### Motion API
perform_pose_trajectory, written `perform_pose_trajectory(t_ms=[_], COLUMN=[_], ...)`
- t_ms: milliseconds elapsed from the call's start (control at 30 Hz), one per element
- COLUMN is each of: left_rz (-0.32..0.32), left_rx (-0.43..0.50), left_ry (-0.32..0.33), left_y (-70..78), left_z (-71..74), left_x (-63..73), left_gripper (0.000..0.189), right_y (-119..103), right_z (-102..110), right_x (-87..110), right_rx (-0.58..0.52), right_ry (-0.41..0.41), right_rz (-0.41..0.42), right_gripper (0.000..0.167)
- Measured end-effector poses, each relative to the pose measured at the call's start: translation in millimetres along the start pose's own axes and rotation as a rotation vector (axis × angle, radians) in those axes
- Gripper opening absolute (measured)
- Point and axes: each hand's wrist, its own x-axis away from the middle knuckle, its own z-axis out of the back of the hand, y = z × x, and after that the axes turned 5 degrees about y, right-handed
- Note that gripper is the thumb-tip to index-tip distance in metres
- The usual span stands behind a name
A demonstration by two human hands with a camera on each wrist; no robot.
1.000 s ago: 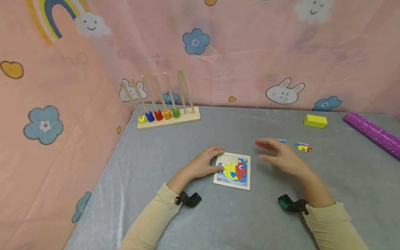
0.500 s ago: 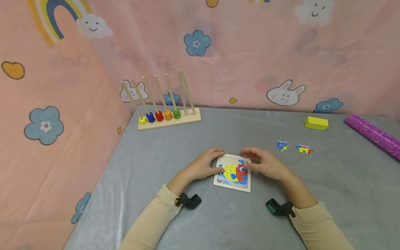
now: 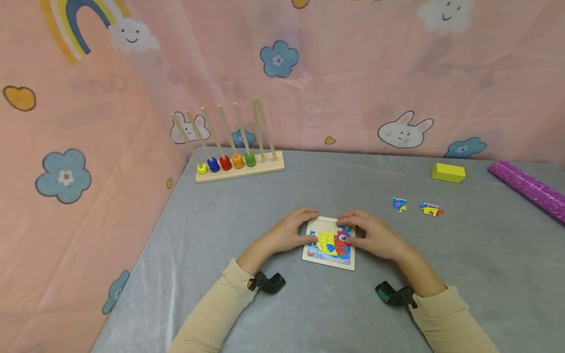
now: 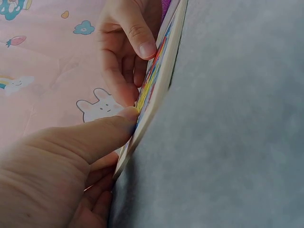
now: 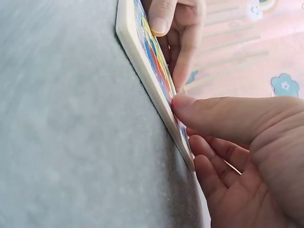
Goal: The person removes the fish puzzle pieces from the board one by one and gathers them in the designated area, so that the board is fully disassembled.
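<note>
A small wooden jigsaw puzzle (image 3: 327,247) with a red and yellow fish picture lies flat on the grey cloth. Bare wood shows in the upper part of its frame. My left hand (image 3: 287,233) grips the puzzle's left side, thumb on the picture and fingers at the edge. On the right side my right hand (image 3: 377,238) holds it too, its thumb (image 5: 209,111) on the red fish head and its fingers by the far right corner. Two loose puzzle pieces lie beyond the right hand: a blue one (image 3: 399,203) and a yellow, blue and red one (image 3: 430,210).
At the back left stands a wooden peg rack (image 3: 240,169) with coloured rings on several of its pegs. A yellow block (image 3: 448,172) and a purple glittery roll (image 3: 525,189) lie at the back right. A pink patterned cloth (image 3: 335,73) hangs behind the table.
My right hand has come left and nearer from beside the loose pieces, uncovering the blue one, and now holds the puzzle's right side. The left hand has stayed in place.
</note>
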Motion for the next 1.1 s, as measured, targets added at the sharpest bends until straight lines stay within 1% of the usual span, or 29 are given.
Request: perform_pose_trajectory(t_ms=[133, 333, 533, 767, 1100], left_rz=[0.002, 0.001, 0.004, 0.005, 0.005], left_rx=[-0.006, -0.004, 0.001, -0.005, -0.002], left_ry=[-0.002, -0.004, -0.003, 0.001, 0.002], left_y=[0.6, 0.1, -0.1, -0.3, -0.3], left_z=[0.2, -0.3, 0.0, 0.1, -0.5], left_x=[0.3, 0.3, 0.0, -0.4, -0.9], left_gripper=[0.059, 0.059, 0.060, 0.060, 0.060], right_y=[-0.7, -1.8, -2.2, -4.1, -7.7], right_z=[-0.7, -1.5, -1.6, -1.4, -1.9], right_x=[0.6, 1.4, 0.8, -0.9, 0.6], right_rx=[0.022, 0.024, 0.026, 0.023, 0.013], right_ry=[-0.008, -0.011, -0.005, -0.020, -0.007], right_rz=[0.015, 0.020, 0.036, 0.018, 0.017], right_gripper=[0.032, 0.025, 0.023, 0.022, 0.021])
